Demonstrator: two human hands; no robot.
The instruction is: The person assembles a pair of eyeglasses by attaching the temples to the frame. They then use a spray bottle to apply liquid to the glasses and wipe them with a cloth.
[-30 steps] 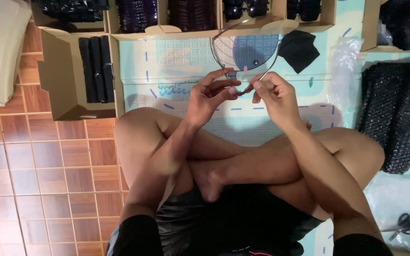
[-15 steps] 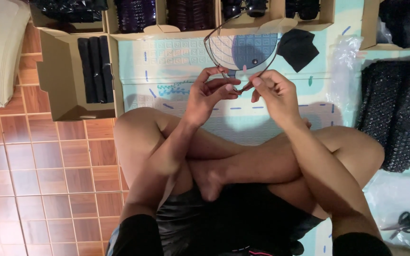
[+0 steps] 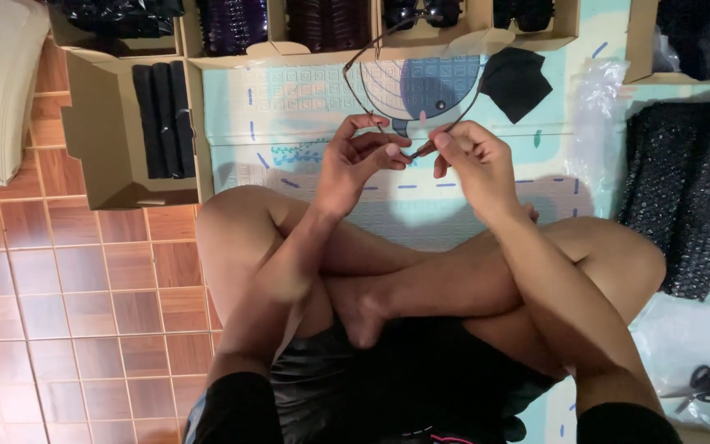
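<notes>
While you sit cross-legged on the pale blue play mat [image 3: 306,99], both your hands are up in front of your knees holding a pair of sunglasses [image 3: 408,78] by the arms. Your left hand [image 3: 355,164] is pinched shut on the left arm tip, and your right hand [image 3: 474,160] is pinched shut on the right one, fingertips nearly touching. The thin arms run away from you to dark lenses near the cardboard box row [image 3: 289,53]. A black cloth [image 3: 517,80] lies just right of them, black cases sit in an open box [image 3: 162,119] on the left, bubble-wrap packs [image 3: 688,189] are stacked right, and scissors [image 3: 700,386] lie at bottom right.
</notes>
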